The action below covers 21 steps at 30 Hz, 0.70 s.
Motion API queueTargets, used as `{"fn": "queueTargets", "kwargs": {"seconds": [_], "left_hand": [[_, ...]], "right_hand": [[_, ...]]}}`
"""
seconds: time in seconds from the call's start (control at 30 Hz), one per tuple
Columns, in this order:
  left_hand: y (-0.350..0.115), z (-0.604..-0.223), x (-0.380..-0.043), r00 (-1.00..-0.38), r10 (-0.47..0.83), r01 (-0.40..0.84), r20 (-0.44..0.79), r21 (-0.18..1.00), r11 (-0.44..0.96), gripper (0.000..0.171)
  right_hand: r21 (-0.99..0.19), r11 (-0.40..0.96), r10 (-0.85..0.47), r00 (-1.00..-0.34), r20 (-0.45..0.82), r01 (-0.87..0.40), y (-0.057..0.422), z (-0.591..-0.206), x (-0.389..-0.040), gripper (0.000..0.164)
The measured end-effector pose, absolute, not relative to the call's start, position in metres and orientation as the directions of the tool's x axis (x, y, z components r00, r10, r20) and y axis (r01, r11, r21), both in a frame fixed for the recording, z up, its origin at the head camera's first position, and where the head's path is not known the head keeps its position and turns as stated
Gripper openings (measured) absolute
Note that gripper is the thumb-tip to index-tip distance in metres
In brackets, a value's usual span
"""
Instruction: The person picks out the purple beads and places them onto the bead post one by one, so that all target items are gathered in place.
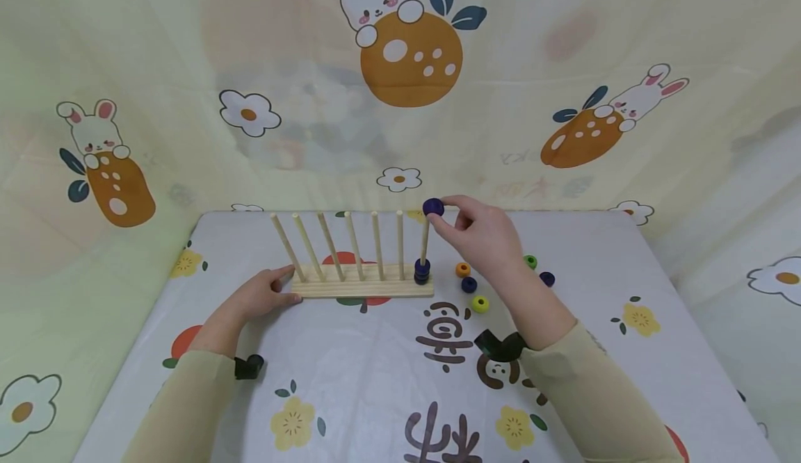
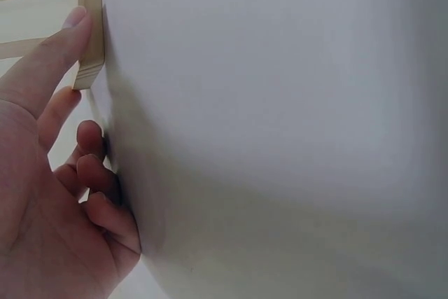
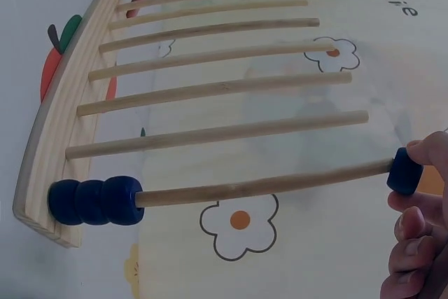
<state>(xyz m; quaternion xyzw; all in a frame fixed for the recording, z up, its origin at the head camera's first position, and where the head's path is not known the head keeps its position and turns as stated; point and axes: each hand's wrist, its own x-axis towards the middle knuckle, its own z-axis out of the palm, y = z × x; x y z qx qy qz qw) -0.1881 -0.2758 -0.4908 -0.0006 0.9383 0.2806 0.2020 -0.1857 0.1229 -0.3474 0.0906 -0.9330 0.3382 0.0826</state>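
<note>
A wooden peg stand [image 1: 363,289] with several upright pegs rests on the table. My left hand [image 1: 263,293] holds its left end, the thumb on the front edge and the index finger at the far side. Between thumb and index finger, my right hand [image 1: 484,235] pinches a dark blue bead [image 1: 433,207] at the top of the rightmost peg [image 3: 259,188]; in the right wrist view the peg's tip meets that bead. Three blue beads [image 3: 94,201] sit stacked at the foot of the same peg. The other pegs carry no beads.
Loose beads lie right of the stand: an orange bead [image 1: 463,270], a blue bead [image 1: 468,285], a yellow-green bead [image 1: 480,304], a green bead [image 1: 530,261] and a dark blue bead [image 1: 547,279]. A printed cloth [image 1: 350,366] covers the table; a patterned sheet [image 1: 300,46] hangs behind.
</note>
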Motion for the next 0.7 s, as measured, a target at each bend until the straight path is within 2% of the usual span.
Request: {"fn": "queueTargets", "kwargs": {"seconds": [0.33,0.7], "left_hand": [[-0.277,-0.493,-0.189,-0.917,0.110,-0.120,-0.384,0.527,0.842,0.083],[-0.276,-0.492,-0.188,-0.921,0.103,-0.118,-0.376,0.522,0.845,0.081]], "right_hand": [[-0.648,0.717,-0.137,-0.963,0.231,-0.257,0.118,-0.355,-0.188,0.041],[-0.611,0.742,-0.152,-0.957,0.249,-0.277,0.117,-0.361,-0.189,0.041]]}}
